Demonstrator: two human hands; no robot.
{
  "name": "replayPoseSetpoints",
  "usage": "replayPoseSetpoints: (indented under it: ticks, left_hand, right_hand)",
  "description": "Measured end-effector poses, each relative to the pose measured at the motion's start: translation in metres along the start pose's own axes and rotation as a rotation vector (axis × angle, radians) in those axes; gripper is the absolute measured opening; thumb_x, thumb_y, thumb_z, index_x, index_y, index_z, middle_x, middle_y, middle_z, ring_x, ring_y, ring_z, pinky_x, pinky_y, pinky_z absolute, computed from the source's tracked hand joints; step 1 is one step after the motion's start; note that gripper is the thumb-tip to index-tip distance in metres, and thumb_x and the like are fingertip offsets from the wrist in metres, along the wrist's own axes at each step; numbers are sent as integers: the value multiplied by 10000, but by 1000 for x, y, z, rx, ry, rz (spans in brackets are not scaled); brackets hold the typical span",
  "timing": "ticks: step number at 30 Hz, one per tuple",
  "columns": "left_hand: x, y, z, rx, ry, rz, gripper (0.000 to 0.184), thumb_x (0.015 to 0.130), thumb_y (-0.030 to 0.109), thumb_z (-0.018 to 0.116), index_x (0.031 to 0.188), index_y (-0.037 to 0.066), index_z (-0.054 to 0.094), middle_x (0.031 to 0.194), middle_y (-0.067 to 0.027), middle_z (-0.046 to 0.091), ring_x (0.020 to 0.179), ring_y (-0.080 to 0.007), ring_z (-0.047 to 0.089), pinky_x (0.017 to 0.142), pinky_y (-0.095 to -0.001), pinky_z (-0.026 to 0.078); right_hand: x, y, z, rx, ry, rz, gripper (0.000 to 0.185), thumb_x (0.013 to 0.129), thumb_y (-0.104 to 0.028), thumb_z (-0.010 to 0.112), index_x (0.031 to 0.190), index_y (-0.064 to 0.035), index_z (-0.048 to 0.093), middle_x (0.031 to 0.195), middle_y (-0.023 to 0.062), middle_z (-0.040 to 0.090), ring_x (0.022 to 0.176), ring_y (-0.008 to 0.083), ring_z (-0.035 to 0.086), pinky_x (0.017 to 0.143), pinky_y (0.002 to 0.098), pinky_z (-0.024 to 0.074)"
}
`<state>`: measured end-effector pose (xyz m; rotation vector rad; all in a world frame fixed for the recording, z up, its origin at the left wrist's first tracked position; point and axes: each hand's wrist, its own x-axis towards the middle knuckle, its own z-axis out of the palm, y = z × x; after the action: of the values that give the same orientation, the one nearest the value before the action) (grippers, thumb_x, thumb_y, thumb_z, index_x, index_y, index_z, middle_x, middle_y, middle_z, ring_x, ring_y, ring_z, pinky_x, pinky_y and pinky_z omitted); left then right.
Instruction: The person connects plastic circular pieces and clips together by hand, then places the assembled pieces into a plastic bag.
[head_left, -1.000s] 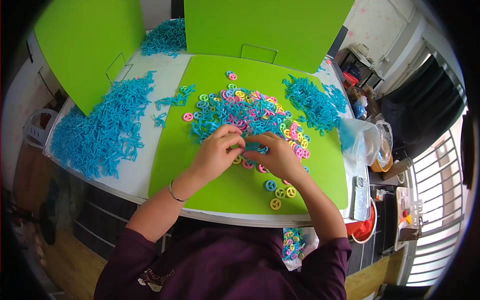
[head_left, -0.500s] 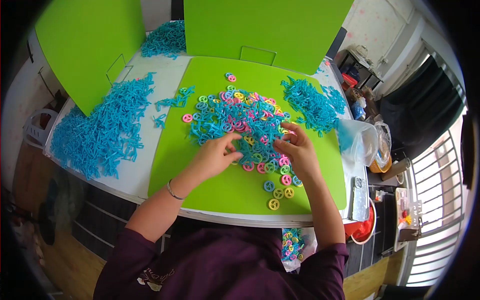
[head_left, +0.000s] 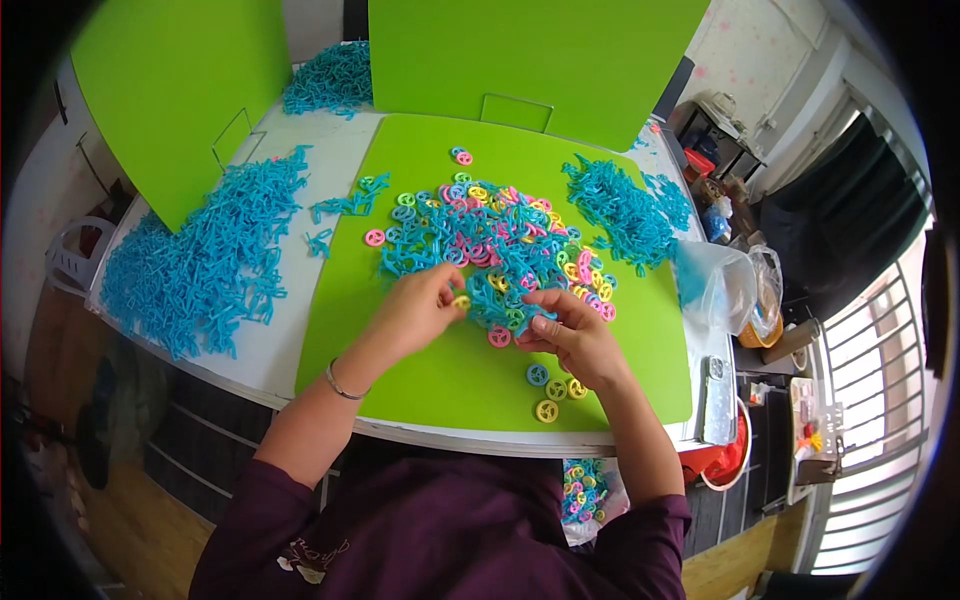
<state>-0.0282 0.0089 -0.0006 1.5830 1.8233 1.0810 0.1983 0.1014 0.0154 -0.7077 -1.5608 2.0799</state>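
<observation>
My left hand (head_left: 422, 302) pinches a small yellow spoked wheel (head_left: 461, 302) at the near left side of the mixed pile. Between the thumb and fingers of my right hand (head_left: 582, 338) is a blue plastic piece (head_left: 541, 317); its full shape is partly hidden by the fingers. In front of both hands lies a heap of blue forked pieces (head_left: 410, 252) mixed with pink, yellow, green and blue wheels (head_left: 478, 245). Several loose wheels, among them a yellow wheel (head_left: 546, 411) and a blue wheel (head_left: 537, 375), lie close to my right forearm.
A green board (head_left: 400, 400) covers the tabletop's middle. Large heaps of blue pieces stand at the left (head_left: 200, 260), the back (head_left: 330, 78) and the right (head_left: 625, 212). Upright green panels (head_left: 530, 60) rise behind. A phone (head_left: 717, 400) and a clear bag (head_left: 715, 280) are at the right edge.
My right hand has moved down and left toward my left hand, now with a blue piece in it. A yellow wheel now shows in my left fingers. More wheels are visible at the pile's right.
</observation>
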Motion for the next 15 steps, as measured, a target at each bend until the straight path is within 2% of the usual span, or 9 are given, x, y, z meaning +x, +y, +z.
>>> replayPoseSetpoints:
  ticks: [1, 4, 7, 10, 15]
  left_hand:
    - [1, 1, -2, -39, 58, -8, 279, 737, 99, 756, 954, 18, 602, 733, -95, 641, 643, -199, 632, 612, -306, 500]
    - [5, 1, 2, -293, 95, 46, 198, 810, 100, 716, 941, 13, 595, 762, -71, 659, 669, -121, 632, 613, -249, 498]
    - [1, 7, 12, -726, -61, -87, 160, 877, 107, 660, 983, 3, 599, 822, -60, 671, 723, -105, 643, 655, -224, 520]
    - [-5, 13, 19, -876, -185, -170, 183, 904, 112, 627, 1058, 19, 591, 922, -42, 660, 807, -104, 645, 699, -223, 526]
    - [-10, 23, 18, -1040, -213, -217, 169, 920, 144, 605, 1028, 16, 586, 900, -64, 666, 809, -131, 666, 716, -237, 539]
  right_hand:
    - [1, 4, -3, 11, -1, 5, 328, 927, -70, 569, 1248, -32, 510, 948, 68, 620, 861, 168, 640, 787, 297, 543]
    - [1, 6, -3, 2, 24, -28, 306, 932, -90, 569, 1228, -27, 523, 942, 64, 621, 864, 160, 640, 790, 305, 545]
    - [-2, 4, 4, 37, 26, -63, 233, 935, -112, 574, 1147, -19, 553, 930, 57, 625, 860, 150, 637, 774, 298, 535]
    - [0, 6, 10, -3, 31, -153, 186, 932, -127, 585, 1083, -20, 572, 914, 52, 632, 852, 135, 631, 744, 278, 510]
    - [2, 12, 6, -77, 12, -199, 152, 923, -128, 606, 1031, -25, 577, 867, 37, 644, 828, 107, 622, 715, 254, 477]
